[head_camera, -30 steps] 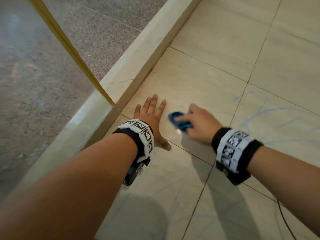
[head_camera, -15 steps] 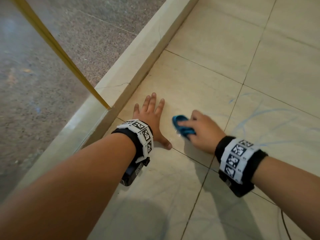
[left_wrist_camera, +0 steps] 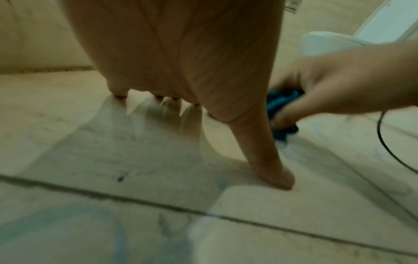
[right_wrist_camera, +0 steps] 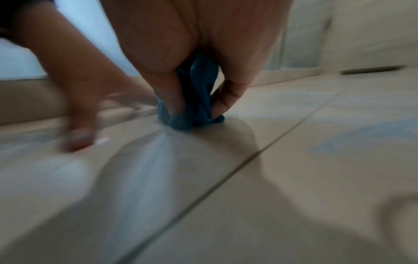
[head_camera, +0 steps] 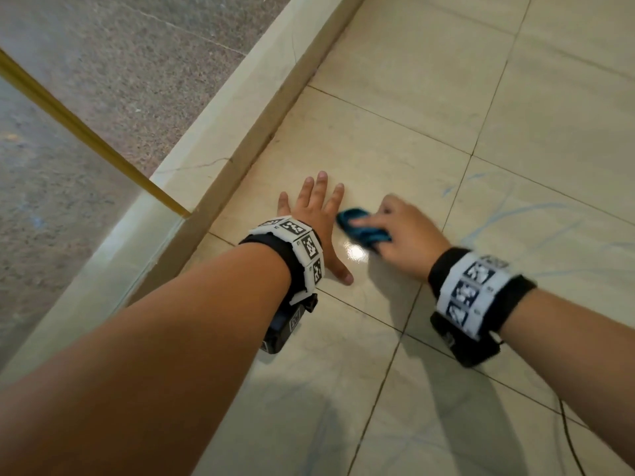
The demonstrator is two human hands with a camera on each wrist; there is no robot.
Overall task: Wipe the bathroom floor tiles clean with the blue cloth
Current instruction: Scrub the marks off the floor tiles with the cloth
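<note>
On the beige floor tiles [head_camera: 395, 139], the right hand [head_camera: 403, 231] has dragged the bunched blue cloth [head_camera: 360, 228] nearer the left hand [head_camera: 314, 214] than a second ago, now just beside its fingers. The left hand has stayed flat, fingers spread wide and pressed to the tile. The right hand's fingers curl round the cloth, hiding most of it; the right wrist view is smeared by blur. The tiles are glossy with dark grout lines and faint blue streaks [head_camera: 508, 214]; a raised stone curb [head_camera: 220, 142] borders them
</note>
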